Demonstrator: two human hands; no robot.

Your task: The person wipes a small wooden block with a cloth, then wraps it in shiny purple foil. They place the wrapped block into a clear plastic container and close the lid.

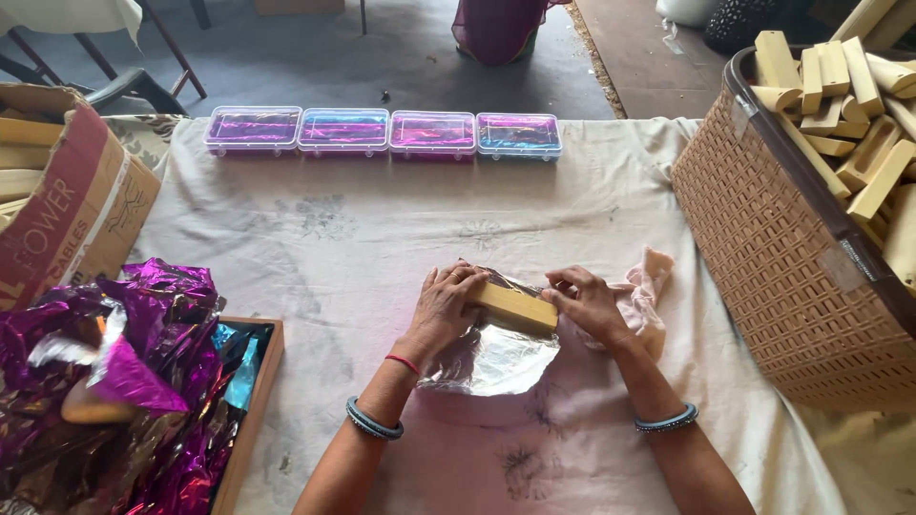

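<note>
A pale yellow rectangular block (515,306) lies on a sheet of silver foil (491,358) on the cloth-covered table (334,248). My left hand (444,303) grips the block's left end, fingers over its top. Over on the block's right end sits my right hand (587,303), holding it with thumb and fingers. A crumpled pinkish cloth (649,291) lies just behind my right hand.
Several clear lidded boxes (382,132) with purple foil inside line the far edge. A woven brown basket (763,238) full of pale blocks stands at right. A wooden tray (253,420) of crumpled purple foil and a cardboard box (67,191) sit at left.
</note>
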